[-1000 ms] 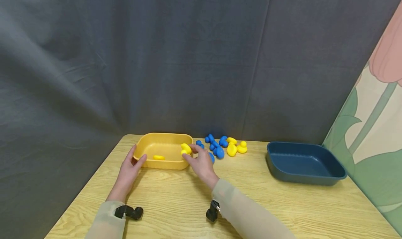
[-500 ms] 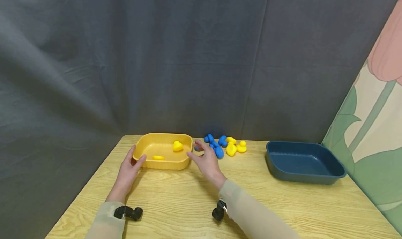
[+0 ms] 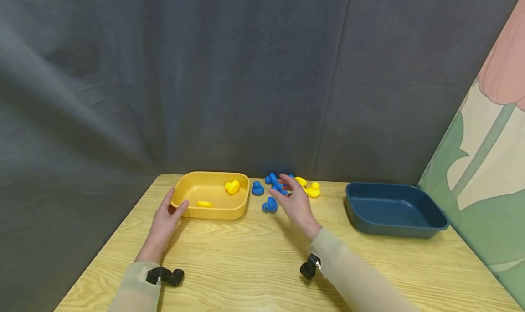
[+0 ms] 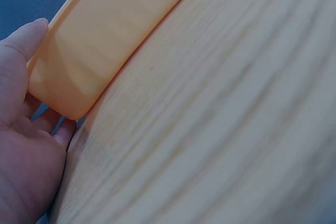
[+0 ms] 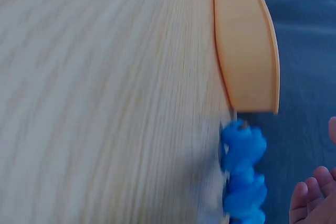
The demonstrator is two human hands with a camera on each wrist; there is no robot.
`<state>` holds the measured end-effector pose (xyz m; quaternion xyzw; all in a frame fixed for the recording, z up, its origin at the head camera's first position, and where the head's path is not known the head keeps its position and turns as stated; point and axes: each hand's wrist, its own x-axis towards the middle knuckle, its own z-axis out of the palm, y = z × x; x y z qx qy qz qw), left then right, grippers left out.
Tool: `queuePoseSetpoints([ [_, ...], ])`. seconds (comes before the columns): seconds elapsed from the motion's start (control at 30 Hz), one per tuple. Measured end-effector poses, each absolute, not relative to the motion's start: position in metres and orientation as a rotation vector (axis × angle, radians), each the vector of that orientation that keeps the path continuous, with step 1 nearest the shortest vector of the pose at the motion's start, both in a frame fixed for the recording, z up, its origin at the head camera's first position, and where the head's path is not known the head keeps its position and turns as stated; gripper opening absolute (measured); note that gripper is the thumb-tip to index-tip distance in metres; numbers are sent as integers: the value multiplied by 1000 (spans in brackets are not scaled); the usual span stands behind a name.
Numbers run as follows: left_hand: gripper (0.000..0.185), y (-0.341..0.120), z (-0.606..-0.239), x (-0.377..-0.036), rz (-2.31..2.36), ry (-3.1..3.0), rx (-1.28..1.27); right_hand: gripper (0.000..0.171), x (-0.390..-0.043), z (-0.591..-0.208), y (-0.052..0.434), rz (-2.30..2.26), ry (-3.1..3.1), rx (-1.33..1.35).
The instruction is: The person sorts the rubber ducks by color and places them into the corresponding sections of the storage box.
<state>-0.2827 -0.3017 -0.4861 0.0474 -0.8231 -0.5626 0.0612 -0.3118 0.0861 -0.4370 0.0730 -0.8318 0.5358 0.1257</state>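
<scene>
As the head view shows, the left hand grips a yellow tray holding two yellow toys; right of it, the spread right hand blocks some blue toys; farther right stands a navy tray. Left wrist: thumb against the yellow tray. Right wrist: blue toys past its end.

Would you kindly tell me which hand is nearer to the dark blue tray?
The right hand is nearer: it is left of the dark blue tray, beside the foremost blue duck. The left hand, farther left, grips the yellow tray at its left end.
</scene>
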Motion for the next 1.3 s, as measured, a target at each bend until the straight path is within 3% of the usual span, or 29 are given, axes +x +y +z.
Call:
queuePoseSetpoints([
  [0.6,97,-303,-486,-283,-1727,-2477,142,65,-326,-454,147,1335,-2553,83],
  [1.3,93,-302,-488,-283,-1712,-2470,148,67,-340,-471,158,1294,-2691,5],
])
